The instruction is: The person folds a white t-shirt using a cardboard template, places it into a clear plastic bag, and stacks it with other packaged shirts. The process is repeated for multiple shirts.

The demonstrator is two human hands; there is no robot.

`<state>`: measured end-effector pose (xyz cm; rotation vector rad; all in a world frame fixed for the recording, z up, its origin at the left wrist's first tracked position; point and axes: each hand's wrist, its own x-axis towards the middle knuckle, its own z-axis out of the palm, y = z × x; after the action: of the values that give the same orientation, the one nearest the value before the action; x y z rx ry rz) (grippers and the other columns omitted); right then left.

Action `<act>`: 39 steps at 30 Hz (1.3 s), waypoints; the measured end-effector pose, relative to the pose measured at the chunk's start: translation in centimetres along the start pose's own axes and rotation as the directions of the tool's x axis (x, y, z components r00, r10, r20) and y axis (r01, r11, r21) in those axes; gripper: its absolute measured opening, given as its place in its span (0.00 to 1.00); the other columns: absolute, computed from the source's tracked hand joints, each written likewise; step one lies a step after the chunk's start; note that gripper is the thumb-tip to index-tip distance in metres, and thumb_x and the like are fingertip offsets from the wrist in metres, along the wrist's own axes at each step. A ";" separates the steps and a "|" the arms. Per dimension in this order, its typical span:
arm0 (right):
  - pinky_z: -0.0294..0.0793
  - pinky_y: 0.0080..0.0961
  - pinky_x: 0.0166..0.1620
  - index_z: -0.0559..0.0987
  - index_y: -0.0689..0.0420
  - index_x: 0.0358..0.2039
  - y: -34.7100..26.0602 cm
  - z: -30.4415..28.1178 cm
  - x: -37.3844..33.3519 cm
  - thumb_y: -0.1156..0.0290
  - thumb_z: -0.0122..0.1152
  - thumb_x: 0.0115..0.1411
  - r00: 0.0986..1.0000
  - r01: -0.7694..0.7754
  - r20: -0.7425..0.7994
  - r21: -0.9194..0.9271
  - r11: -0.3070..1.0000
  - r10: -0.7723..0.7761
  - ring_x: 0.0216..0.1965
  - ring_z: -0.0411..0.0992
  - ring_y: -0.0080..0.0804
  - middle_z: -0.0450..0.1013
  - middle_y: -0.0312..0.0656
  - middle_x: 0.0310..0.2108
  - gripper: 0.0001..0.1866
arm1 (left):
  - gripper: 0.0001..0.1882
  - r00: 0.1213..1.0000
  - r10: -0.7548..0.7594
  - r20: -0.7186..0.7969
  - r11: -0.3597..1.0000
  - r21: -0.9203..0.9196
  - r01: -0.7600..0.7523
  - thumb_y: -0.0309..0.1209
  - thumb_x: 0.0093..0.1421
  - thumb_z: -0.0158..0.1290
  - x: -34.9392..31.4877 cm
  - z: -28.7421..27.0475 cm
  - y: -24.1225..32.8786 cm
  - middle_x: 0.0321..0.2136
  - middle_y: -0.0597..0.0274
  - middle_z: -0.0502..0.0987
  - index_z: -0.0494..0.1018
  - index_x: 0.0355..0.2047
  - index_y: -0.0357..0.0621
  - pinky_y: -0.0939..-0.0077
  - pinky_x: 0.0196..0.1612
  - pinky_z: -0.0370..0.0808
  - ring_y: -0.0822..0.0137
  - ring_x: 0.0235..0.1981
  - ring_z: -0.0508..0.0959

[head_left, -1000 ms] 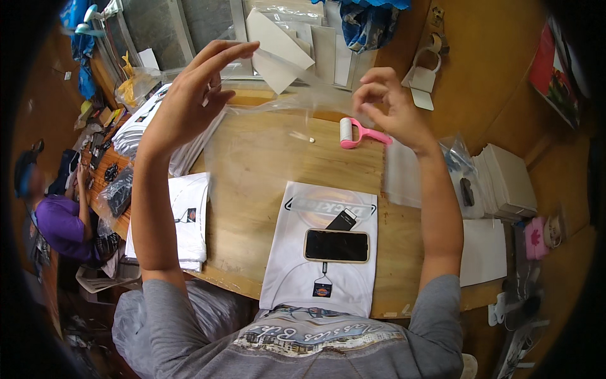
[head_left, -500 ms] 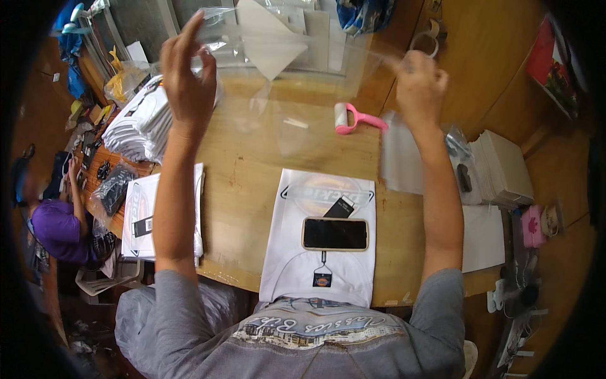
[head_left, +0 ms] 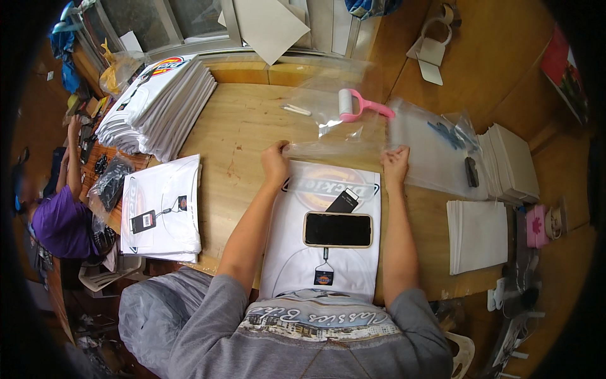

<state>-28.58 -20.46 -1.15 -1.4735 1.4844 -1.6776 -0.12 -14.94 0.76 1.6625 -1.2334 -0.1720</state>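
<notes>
A clear plastic bag (head_left: 334,149) is stretched between my two hands, its near edge level with the far end of a folded white T-shirt (head_left: 284,252). My left hand (head_left: 276,163) pinches one corner of that edge, and my right hand (head_left: 396,165) pinches the other. Directly below the hands lies the T-shirt, with a printed logo across its far part. On it rest a black-screened phone (head_left: 338,229) in a light case, a black hang tag (head_left: 343,200) and a small square tag (head_left: 324,278). Beyond the hands, a pink-handled lint roller (head_left: 372,107) lies by the bag's far part.
Tall stacks of folded white T-shirts (head_left: 180,110) stand at the far left, with another folded shirt pile (head_left: 164,215) nearer. On the right are more clear bags (head_left: 420,136), a white card stack (head_left: 514,164) and white sheets (head_left: 478,237). A person in purple (head_left: 62,221) sits at left.
Both hands have come down and toward me from raised positions, bringing the plastic bag low over the table. The left hand has also shifted right, nearer the T-shirt.
</notes>
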 end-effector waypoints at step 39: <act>0.54 0.36 0.51 0.65 0.51 0.42 -10.2 -8.7 -12.2 0.72 0.65 0.29 0.563 0.348 0.817 -0.375 0.859 0.129 0.48 0.56 0.46 0.59 0.48 0.43 0.33 | 0.07 0.615 -0.322 0.720 0.726 -0.229 0.648 0.21 0.48 0.54 -7.1 -9.2 -3.9 0.25 0.70 0.70 0.66 0.26 0.42 0.85 0.30 0.69 0.79 0.27 0.70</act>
<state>-29.40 -3.17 4.45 -2.2371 1.2752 -0.3877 4.68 -3.78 -0.87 1.4925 -1.0152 -1.4094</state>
